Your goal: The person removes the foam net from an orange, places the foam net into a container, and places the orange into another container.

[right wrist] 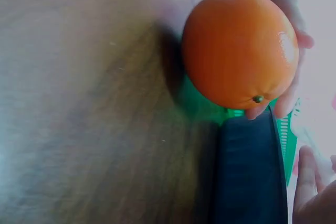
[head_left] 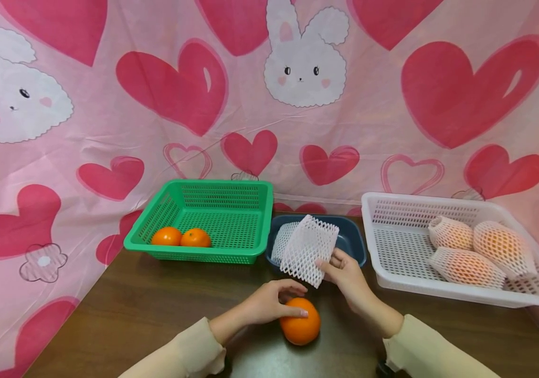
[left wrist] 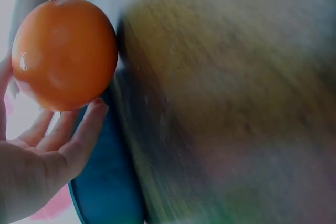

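Presently, one round, glossy orange fruit (head_left: 301, 329) lies on the brown wooden table (head_left: 175, 299), cupped by the left hand (head_left: 266, 304), seemingly against rolling; one white foam-mesh sleeve (head_left: 308, 248), edge finger-pinched by the right hand (head_left: 346, 274), likely keeping the mesh uncrumpled.

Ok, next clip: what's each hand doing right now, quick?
Left hand: holding the round, glossy orange fruit, thumb and fingers around it.
Right hand: pinching the white foam-mesh sleeve.
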Motion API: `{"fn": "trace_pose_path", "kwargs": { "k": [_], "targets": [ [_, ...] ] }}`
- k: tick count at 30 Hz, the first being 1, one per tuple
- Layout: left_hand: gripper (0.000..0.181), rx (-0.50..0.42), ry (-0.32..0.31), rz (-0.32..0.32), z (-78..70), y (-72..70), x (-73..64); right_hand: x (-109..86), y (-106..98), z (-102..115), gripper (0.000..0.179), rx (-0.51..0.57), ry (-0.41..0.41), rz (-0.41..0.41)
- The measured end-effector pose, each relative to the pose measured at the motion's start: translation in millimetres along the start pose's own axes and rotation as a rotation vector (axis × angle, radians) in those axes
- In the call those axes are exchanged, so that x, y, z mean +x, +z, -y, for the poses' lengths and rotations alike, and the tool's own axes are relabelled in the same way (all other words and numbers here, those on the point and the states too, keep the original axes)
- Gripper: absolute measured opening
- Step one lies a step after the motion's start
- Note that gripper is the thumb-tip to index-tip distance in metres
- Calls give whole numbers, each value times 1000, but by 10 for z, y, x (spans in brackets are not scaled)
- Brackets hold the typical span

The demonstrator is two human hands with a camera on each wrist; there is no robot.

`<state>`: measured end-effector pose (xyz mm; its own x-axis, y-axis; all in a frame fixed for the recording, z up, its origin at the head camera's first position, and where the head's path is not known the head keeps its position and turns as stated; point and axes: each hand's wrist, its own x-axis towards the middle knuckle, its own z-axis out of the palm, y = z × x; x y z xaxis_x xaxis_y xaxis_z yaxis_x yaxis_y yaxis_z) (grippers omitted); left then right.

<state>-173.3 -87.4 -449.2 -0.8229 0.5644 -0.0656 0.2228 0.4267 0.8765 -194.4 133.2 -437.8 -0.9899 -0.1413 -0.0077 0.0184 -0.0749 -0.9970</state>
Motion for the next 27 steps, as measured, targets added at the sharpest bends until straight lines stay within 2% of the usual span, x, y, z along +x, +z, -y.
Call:
{"fn": "trace_pose_path", "kwargs": {
  "k": [4, 9, 13, 21, 27],
  "targets": [
    [34, -24, 51, 44, -6, 6, -11, 92, -8, 40, 48, -8, 10, -71],
    [28, -11, 111, 66, -11, 13, -23, 210, -34, 75, 53, -2, 27, -106],
    [27, -6, 114, 68, -6, 19, -21, 293, -45, 93, 58, 3, 45, -112],
    [26, 0, 102, 69, -15, 14, -23, 460, -126, 135, 79, -162, 44, -88],
    [26, 14, 101, 71, -25, 12, -19, 541, -194, 132, 85, -187, 85, -41]
  ]
}}
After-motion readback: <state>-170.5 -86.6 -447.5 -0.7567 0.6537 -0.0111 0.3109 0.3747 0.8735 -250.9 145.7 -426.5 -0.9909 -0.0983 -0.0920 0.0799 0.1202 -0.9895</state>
